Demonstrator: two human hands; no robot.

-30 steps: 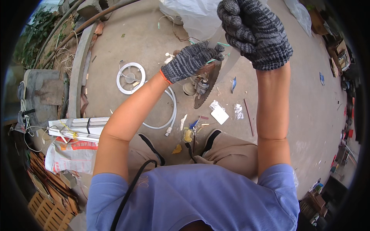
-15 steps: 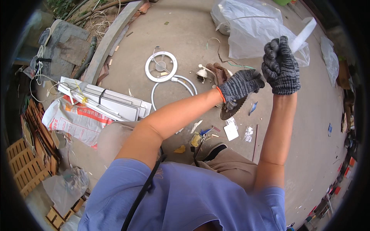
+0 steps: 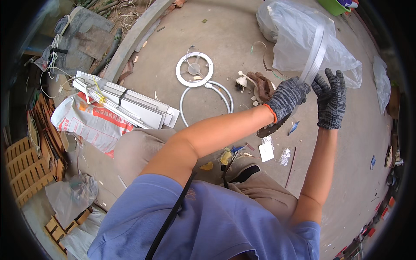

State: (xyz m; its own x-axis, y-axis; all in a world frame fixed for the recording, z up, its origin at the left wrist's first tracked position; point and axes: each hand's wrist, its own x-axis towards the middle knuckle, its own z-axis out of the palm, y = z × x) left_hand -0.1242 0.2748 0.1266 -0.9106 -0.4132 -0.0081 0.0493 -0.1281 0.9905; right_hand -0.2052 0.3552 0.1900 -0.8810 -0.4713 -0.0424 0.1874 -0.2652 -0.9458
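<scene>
I'm in an outdoor scrap-sorting yard: bare concrete floor [image 3: 225, 39] littered with lamp rings [image 3: 194, 69], stacked light housings [image 3: 130, 106], sacks [image 3: 86, 123] and wooden pallets [image 3: 21, 169].

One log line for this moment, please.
left hand: grips white strip | right hand: open beside strip | ring lamp: on ground
</scene>
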